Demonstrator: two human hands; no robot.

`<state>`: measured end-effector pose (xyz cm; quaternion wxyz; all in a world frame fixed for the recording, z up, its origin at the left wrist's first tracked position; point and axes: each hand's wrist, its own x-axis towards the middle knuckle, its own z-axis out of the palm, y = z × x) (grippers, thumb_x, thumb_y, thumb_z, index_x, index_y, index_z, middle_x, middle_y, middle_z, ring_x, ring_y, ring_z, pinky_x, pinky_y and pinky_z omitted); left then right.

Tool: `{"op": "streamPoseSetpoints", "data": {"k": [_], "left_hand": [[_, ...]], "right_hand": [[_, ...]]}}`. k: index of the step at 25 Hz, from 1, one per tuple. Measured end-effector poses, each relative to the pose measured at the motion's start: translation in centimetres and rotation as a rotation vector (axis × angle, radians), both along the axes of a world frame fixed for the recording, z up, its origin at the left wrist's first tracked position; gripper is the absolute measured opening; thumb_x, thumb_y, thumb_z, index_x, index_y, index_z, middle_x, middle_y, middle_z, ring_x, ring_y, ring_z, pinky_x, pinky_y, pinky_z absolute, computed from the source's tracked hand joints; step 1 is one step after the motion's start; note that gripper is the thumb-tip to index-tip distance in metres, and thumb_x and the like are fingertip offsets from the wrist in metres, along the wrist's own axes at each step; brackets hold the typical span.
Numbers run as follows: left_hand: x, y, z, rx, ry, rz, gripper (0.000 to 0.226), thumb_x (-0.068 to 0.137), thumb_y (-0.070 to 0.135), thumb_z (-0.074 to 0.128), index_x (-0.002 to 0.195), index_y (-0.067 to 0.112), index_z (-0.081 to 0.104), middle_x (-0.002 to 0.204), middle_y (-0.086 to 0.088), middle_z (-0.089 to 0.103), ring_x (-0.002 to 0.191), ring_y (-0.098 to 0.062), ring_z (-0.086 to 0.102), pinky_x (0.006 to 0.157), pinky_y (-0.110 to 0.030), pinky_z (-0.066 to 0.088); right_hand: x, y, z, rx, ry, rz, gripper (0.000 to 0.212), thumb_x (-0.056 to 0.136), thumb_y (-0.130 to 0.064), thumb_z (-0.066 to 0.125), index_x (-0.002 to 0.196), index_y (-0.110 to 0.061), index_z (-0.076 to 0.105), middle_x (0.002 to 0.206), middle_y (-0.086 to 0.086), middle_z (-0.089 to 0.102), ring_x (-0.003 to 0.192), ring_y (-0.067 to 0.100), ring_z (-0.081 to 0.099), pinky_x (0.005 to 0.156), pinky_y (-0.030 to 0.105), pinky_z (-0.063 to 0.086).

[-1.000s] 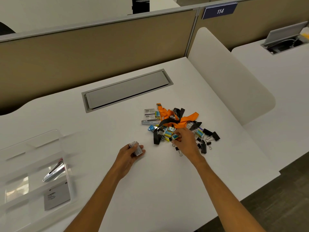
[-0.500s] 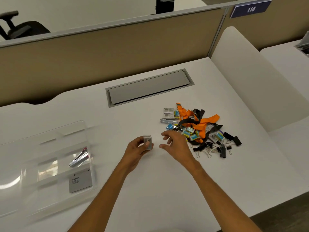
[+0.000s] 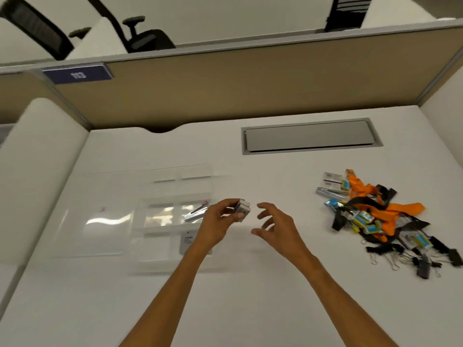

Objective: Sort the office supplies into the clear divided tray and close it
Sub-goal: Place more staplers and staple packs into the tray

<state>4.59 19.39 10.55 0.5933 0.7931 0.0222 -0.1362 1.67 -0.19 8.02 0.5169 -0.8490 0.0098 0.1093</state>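
While the left hand (image 3: 219, 222) pinches small boxes (image 3: 242, 209) just right of the tray (image 3: 162, 182) and the right hand (image 3: 275, 227) hangs spread and empty, the boxes should be lowered flat into one free compartment.

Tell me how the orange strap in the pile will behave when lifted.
The orange strap lies folded and crumpled, so probably floppy and light. Tangled with the black strap and small boxes, it would likely drag those along.
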Motion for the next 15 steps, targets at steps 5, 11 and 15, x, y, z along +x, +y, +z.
{"op": "streamPoseSetpoints", "data": {"k": [5, 11, 15], "left_hand": [[1.4, 9.7, 1.5, 0.151, -0.064, 0.158, 0.041, 0.081, 0.004, 0.075, 0.12, 0.011, 0.068, 0.111, -0.004, 0.071, 0.098, -0.017, 0.068, 0.084, -0.016, 0.054], [5.1, 16.5, 0.9, 0.38, -0.125, 0.166, 0.038, 0.084, -0.004, 0.067, 0.122, 0.004, 0.066, 0.117, -0.01, 0.067, 0.098, -0.016, 0.06, 0.074, 0.002, 0.043], [7.8, 16.4, 0.3, 0.468, -0.118, 0.048, 0.03, 0.086, 0.002, 0.069, 0.115, 0.008, 0.068, 0.113, -0.008, 0.069, 0.094, -0.015, 0.06, 0.082, -0.016, 0.045]], "right_hand": [[-1.5, 2.7, -1.6, 0.026, 0.09, 0.052, 0.052, 0.078, -0.025, 0.083, 0.122, -0.032, 0.055, 0.099, -0.008, 0.063, 0.071, 0.01, 0.063, 0.064, 0.015, 0.051], [-2.7, 4.3, -3.0, -0.085, 0.179, 0.067, 0.044, 0.082, -0.029, 0.079, 0.121, -0.028, 0.057, 0.097, -0.009, 0.063, 0.077, 0.008, 0.063, 0.067, 0.011, 0.047], [-3.4, 4.6, -3.4, -0.15, 0.206, 0.061, 0.038, 0.084, -0.029, 0.076, 0.118, -0.028, 0.059, 0.094, -0.011, 0.064, 0.08, 0.008, 0.064, 0.066, 0.009, 0.046]]}}
